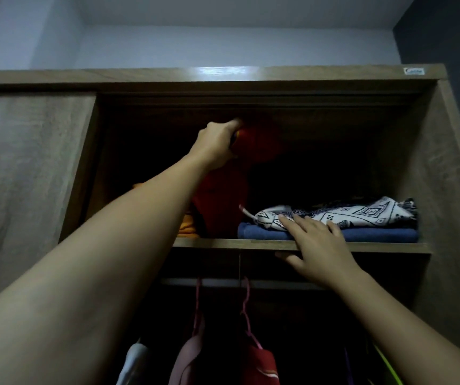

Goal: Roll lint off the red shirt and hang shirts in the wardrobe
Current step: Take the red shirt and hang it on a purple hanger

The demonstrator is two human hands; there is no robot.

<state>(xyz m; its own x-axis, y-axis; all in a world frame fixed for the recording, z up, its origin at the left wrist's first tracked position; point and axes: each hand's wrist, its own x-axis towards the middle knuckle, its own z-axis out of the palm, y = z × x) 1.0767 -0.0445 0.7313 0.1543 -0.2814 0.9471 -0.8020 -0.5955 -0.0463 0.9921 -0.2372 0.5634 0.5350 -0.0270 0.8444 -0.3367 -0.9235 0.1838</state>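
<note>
Red cloth is bunching in the upper middle of the frame: the red shirt [254, 145] is sitting inside the wardrobe's [445, 176] top compartment. It is trailing down from the left hand [217, 140] toward the shelf [217, 242], so its long axis is running roughly vertical. The left hand's fingers are curling tight around the shirt's upper end, their tips hidden behind the cloth. The right hand [317, 245] is lying at lower right, well apart from the shirt. Its fingers are spreading straight over the patterned cloth [362, 215] and the folded blue cloth [376, 234], with the thumb tucking under the shelf edge. The left hand is plainly the nearer one. I'd guess the next move is a pull outward and down toward the rail [217, 282].
</note>
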